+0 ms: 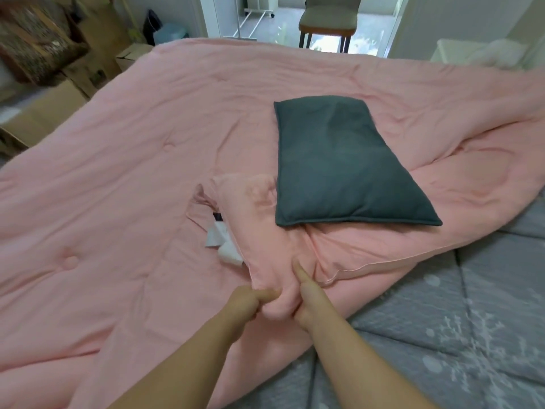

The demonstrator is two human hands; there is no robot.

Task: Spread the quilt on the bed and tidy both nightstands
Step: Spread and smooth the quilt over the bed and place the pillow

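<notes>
I have both hands on the pink quilt [124,178], gathered at a bunched fold near the bed's near side. My left hand [246,304] is curled into the fabric, its thumb pressed over a lump of cloth, and my right hand [306,302] grips the same bunch from the other side with its thumb lying straight along a crease; the fingers of both are buried in the fold, so I cannot see how they lie. The quilt covers most of the bed, wrinkled, with a corner doubled back on itself just beyond my hands. White care tags [222,242] poke out beside that doubled corner. A dark grey-green pillow [345,163] lies on top of the quilt, a little beyond my hands and to the right, partly resting on the folded part. To my right the grey patterned mattress cover [460,314] is bare where the quilt does not reach. Beyond the bed stand cardboard boxes [44,110] at the left and a chair [327,22] in the doorway.
</notes>
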